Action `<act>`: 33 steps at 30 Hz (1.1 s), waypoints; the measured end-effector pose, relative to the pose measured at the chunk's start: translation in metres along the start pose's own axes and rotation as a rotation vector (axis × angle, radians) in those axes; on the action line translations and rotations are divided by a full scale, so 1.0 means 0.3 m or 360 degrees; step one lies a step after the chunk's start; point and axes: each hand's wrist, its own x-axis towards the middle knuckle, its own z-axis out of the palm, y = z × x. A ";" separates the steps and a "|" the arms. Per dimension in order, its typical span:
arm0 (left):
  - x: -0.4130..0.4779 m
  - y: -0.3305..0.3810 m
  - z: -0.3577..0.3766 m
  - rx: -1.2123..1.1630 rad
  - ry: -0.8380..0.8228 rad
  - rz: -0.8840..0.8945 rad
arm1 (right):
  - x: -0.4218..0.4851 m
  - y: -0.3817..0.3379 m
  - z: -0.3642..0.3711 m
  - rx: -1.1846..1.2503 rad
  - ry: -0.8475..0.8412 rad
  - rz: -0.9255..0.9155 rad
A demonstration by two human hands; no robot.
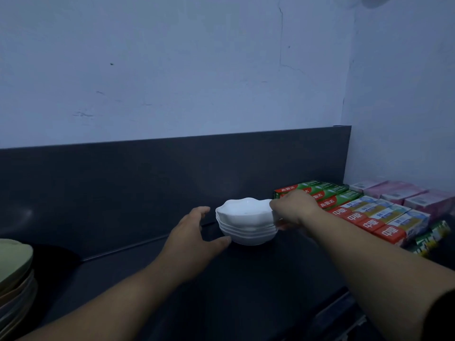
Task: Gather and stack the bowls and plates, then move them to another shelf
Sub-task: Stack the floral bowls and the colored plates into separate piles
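Note:
A stack of white scalloped bowls point(246, 223) stands on the dark shelf point(221, 279) near its back panel. My left hand point(194, 230) is spread just left of the stack, fingers apart, thumb tip touching the bottom bowl's base. My right hand point(293, 209) curls over the stack's right rim and grips its right side; its fingertips are hidden behind the bowls. A stack of pale green and beige plates point(14, 274) sits at the far left edge of the shelf, partly out of frame.
Rows of red, green and gold toothpaste boxes point(364, 215) lie right of the bowls, with pink boxes point(403, 195) behind them by the side wall. The shelf's dark back panel point(147, 180) rises behind. A metal rail point(344, 318) edges the front right.

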 end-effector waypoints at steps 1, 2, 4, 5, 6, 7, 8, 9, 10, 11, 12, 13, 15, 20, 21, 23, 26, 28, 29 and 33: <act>0.007 0.006 0.007 0.0003 -0.0005 0.0002 | -0.002 0.001 0.002 -0.0004 -0.0003 0.0014; 0.015 0.013 0.014 0.0007 -0.0013 0.0005 | 0.000 0.003 0.002 -0.0031 -0.0012 0.0017; 0.031 0.030 0.029 0.0007 -0.0043 0.0014 | 0.001 0.003 0.004 -0.0075 -0.0024 0.0011; 0.039 0.040 0.038 0.0004 -0.0063 0.0022 | -0.001 0.003 0.005 -0.0079 -0.0022 0.0000; 0.048 0.048 0.046 0.0003 -0.0079 0.0028 | -0.001 0.003 0.004 -0.0096 -0.0026 -0.0012; 0.056 0.055 0.054 0.0001 -0.0090 0.0031 | -0.004 0.003 0.003 -0.0095 -0.0023 -0.0022; 0.063 0.060 0.062 -0.0005 -0.0099 0.0024 | -0.007 0.004 0.002 -0.0091 -0.0017 -0.0022; 0.068 0.063 0.069 -0.0013 -0.0108 0.0011 | -0.011 0.006 0.002 -0.0096 -0.0009 -0.0028; 0.071 0.064 0.074 -0.0024 -0.0117 -0.0003 | -0.013 0.007 0.001 -0.0111 -0.0005 -0.0048; 0.073 0.064 0.078 -0.0034 -0.0123 -0.0013 | -0.016 0.010 0.000 -0.0126 0.0003 -0.0067; 0.074 0.063 0.081 -0.0038 -0.0126 -0.0016 | -0.020 0.011 -0.001 -0.0137 0.0012 -0.0081; 0.073 0.061 0.083 -0.0037 -0.0129 -0.0019 | -0.025 0.013 -0.002 -0.0147 0.0018 -0.0095; 0.069 0.056 0.085 -0.0029 -0.0127 -0.0020 | -0.032 0.016 -0.006 -0.0175 0.0038 -0.0130; 0.046 0.040 0.082 -0.0026 -0.0133 -0.0023 | -0.033 0.022 -0.011 -0.0333 0.0076 -0.0180; 0.041 0.037 0.079 -0.0026 -0.0129 -0.0031 | -0.031 0.024 -0.012 -0.0365 0.0092 -0.0197; 0.032 0.033 0.067 -0.0011 -0.0114 -0.0044 | -0.024 0.025 -0.016 -0.0445 0.0145 -0.0242; 0.015 0.027 0.039 0.0015 -0.0087 -0.0066 | -0.036 0.012 -0.014 -0.0514 0.0197 -0.0281; -0.004 0.020 0.012 0.0026 -0.0060 -0.0093 | -0.062 -0.008 -0.001 -0.0502 0.0209 -0.0330; -0.016 0.016 -0.003 0.0024 -0.0047 -0.0108 | -0.078 -0.020 0.010 -0.0488 0.0221 -0.0357; -0.087 -0.010 -0.089 0.0000 0.0020 -0.0127 | -0.171 -0.097 0.078 -0.0428 0.0217 -0.0466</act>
